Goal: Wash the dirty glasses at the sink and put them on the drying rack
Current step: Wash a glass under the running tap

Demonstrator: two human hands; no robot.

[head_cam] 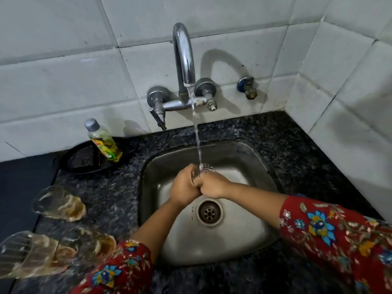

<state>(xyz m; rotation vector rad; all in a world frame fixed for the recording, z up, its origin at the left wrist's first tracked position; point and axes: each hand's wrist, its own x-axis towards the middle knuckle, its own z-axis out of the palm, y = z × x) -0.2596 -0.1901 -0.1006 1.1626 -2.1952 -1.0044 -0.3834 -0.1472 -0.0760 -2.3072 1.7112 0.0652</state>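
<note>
Over the sink [250, 158], both hands hold one clear glass [206, 167] under the water stream [196, 132] from the tap [184, 58]. The left hand [183, 186] has its fingers wrapped around the glass, and the right hand [212, 185] grasps it from the other side with bent fingers. Left of the sink, three dirty glasses [60, 203] lie on the dark desk [282, 132]. A soap bottle [104, 141] stands behind them, left of the sink.

Your left hand [184, 187] and right hand [210, 184] were bunched up tight against each other, knuckles touching, fingers curled in. Both forearms came in bare from the floral sleeves [331, 232], angled inward.
</note>
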